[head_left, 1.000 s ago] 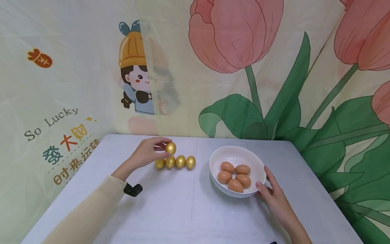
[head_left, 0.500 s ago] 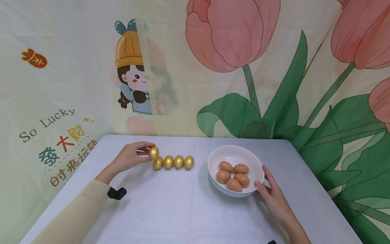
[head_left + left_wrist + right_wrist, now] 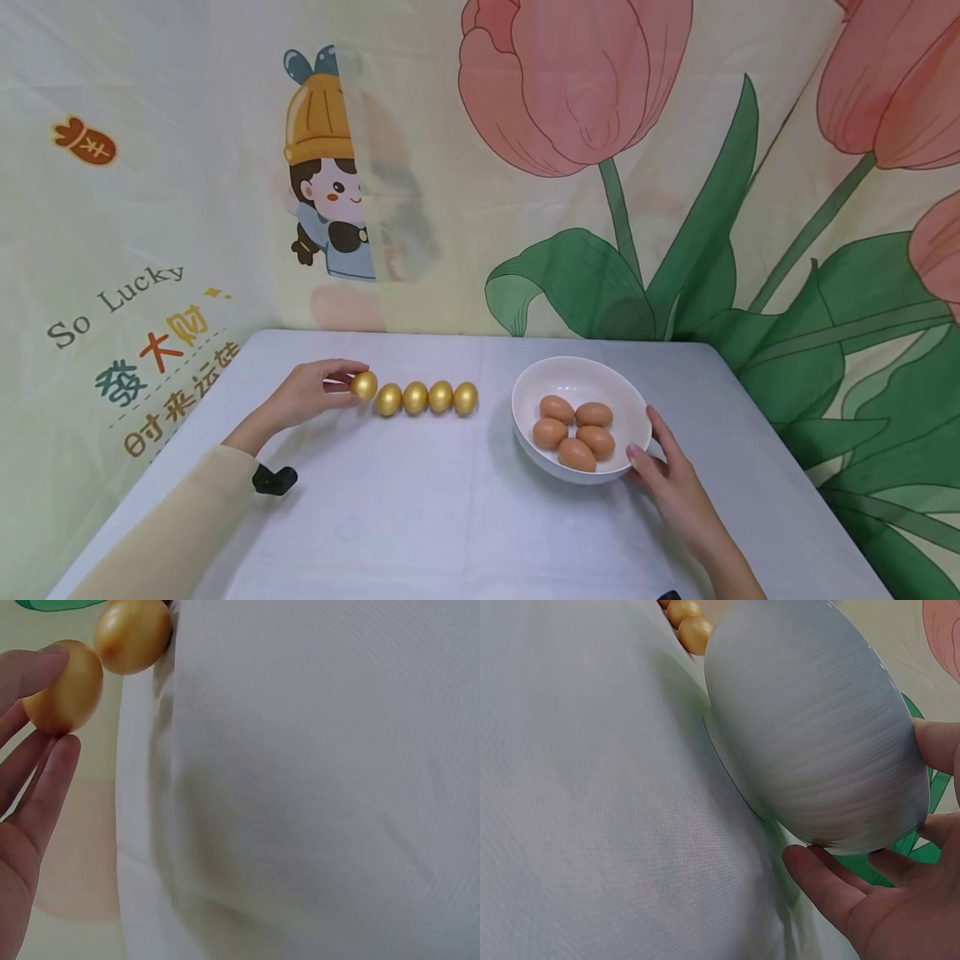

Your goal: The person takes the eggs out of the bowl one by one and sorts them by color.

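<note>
My left hand (image 3: 311,393) pinches a golden egg (image 3: 363,386) between thumb and fingers, at the left end of a row of several golden eggs (image 3: 415,398). In the left wrist view the held egg (image 3: 67,688) sits close beside another golden egg (image 3: 133,634). My right hand (image 3: 677,483) grips the right side of a white bowl (image 3: 528,446), thumb at the rim and other fingers below. Several brown eggs (image 3: 577,455) lie inside the bowl. The right wrist view shows the bowl's outer wall (image 3: 810,727) with fingertips under it; the bowl hides its contents there.
A white cloth covers the table (image 3: 420,517). Behind it hangs a backdrop (image 3: 450,208) printed with tulips and a cartoon figure. A black strap piece (image 3: 274,480) hangs at the left sleeve (image 3: 172,525).
My left hand has carried the golden egg leftward and down, from above the row to its left end. The right hand stays on the bowl. The head view has shifted slightly.
</note>
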`<action>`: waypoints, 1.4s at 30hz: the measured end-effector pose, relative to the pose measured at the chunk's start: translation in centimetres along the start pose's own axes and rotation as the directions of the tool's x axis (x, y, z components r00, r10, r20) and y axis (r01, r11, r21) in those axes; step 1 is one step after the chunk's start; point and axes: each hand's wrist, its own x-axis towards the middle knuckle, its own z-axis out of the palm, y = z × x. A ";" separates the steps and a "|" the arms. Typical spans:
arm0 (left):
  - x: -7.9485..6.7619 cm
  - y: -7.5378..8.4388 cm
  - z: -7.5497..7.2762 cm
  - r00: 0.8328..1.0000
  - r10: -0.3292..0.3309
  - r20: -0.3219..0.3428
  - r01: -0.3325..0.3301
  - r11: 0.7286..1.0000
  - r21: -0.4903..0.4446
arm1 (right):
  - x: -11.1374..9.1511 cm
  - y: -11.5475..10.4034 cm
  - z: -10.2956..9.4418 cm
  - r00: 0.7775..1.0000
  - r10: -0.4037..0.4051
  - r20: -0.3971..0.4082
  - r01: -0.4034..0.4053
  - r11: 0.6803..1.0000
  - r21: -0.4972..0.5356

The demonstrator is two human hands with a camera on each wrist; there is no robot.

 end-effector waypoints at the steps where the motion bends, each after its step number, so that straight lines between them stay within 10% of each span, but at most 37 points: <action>1: -0.1 -0.1 0.0 1.000 -0.002 0.004 0.002 1.000 -0.001 | 0.0 0.0 0.0 1.000 0.002 0.000 -0.002 1.000 -0.002; 42: -0.3 -1.6 0.7 0.990 -0.087 0.110 0.091 0.995 -0.032 | 0.3 0.3 0.0 1.000 -0.001 -0.003 0.001 1.000 -0.007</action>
